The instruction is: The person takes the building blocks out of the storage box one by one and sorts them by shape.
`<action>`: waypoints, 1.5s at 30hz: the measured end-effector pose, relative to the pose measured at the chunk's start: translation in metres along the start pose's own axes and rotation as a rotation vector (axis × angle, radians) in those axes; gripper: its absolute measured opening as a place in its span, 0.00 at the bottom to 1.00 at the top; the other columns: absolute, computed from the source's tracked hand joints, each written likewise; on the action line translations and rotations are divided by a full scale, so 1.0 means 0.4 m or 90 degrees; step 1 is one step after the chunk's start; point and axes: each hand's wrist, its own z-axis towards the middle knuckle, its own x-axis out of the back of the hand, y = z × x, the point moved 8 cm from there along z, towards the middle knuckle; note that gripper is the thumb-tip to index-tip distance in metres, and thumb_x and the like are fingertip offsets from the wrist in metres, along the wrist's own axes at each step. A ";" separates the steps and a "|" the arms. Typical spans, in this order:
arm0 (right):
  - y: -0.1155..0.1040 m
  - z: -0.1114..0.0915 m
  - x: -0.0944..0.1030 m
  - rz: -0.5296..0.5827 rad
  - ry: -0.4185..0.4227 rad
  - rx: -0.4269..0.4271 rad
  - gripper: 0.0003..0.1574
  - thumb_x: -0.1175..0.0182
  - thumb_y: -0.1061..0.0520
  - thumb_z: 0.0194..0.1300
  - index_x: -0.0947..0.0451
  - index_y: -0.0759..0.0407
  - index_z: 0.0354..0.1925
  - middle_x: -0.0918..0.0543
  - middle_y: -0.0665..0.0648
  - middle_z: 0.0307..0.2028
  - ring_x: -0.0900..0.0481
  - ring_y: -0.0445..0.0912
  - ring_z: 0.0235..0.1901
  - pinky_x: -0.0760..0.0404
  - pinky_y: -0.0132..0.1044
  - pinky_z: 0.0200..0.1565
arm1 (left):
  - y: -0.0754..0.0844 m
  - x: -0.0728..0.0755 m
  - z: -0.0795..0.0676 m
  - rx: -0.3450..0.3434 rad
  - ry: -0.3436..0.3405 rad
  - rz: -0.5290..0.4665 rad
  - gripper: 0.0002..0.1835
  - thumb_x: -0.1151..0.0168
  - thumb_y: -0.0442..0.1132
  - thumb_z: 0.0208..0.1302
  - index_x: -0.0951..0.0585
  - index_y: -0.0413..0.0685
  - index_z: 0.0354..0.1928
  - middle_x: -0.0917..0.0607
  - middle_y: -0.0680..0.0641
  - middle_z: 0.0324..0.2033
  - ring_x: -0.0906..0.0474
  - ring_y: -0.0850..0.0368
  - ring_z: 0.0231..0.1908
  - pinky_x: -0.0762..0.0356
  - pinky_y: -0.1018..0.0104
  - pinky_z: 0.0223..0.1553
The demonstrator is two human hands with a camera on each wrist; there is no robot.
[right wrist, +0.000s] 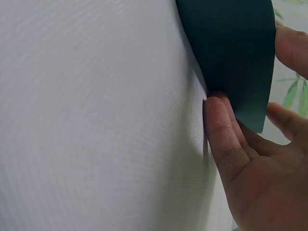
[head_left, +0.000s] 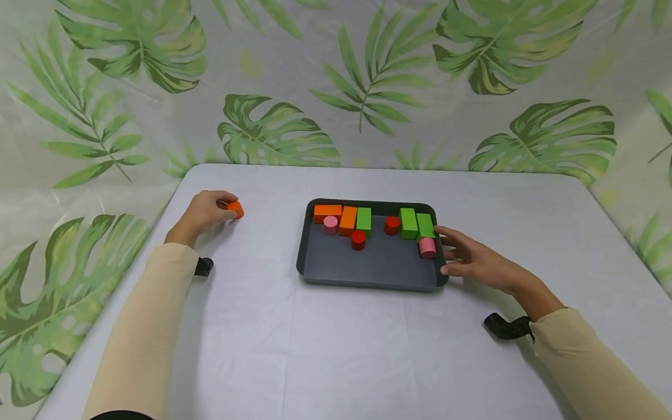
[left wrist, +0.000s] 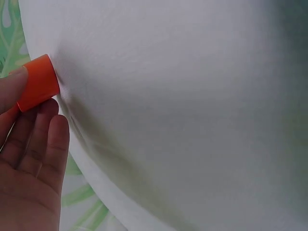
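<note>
Orange block (head_left: pixel 237 210) sits pinched in left hand (head_left: pixel 205 211), well left of tray (head_left: pixel 367 269). Right hand (head_left: pixel 480 262), fingers loosely spread, touches tray's right end.

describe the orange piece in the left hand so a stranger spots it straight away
On the white table, find the dark tray, then look left to the person's left hand. Pinched in its fingers is a small orange piece. Two orange blocks lie inside the tray; this piece alone is outside.
</note>
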 end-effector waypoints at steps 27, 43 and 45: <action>-0.015 -0.002 0.011 -0.004 0.003 0.005 0.55 0.38 0.51 0.69 0.61 0.49 0.80 0.49 0.72 0.76 0.38 0.70 0.69 0.24 0.55 0.59 | 0.315 -0.007 -0.083 -0.315 0.057 0.038 0.20 0.37 0.33 0.64 0.21 0.39 0.58 0.18 0.37 0.56 0.21 0.41 0.55 0.22 0.47 0.57; 0.005 -0.003 -0.005 0.006 0.004 -0.010 0.55 0.38 0.51 0.69 0.61 0.48 0.80 0.49 0.70 0.76 0.38 0.70 0.70 0.25 0.58 0.61 | 0.482 -0.227 -0.084 -0.417 -0.048 0.181 0.13 0.37 0.34 0.65 0.15 0.42 0.51 0.14 0.44 0.50 0.19 0.48 0.48 0.20 0.54 0.55; 0.004 -0.003 -0.005 0.007 0.004 -0.010 0.55 0.38 0.51 0.69 0.61 0.47 0.80 0.49 0.70 0.76 0.39 0.70 0.70 0.26 0.58 0.61 | 0.480 -0.241 -0.076 -0.417 -0.045 0.193 0.13 0.37 0.34 0.65 0.15 0.43 0.50 0.14 0.45 0.49 0.18 0.49 0.48 0.20 0.54 0.55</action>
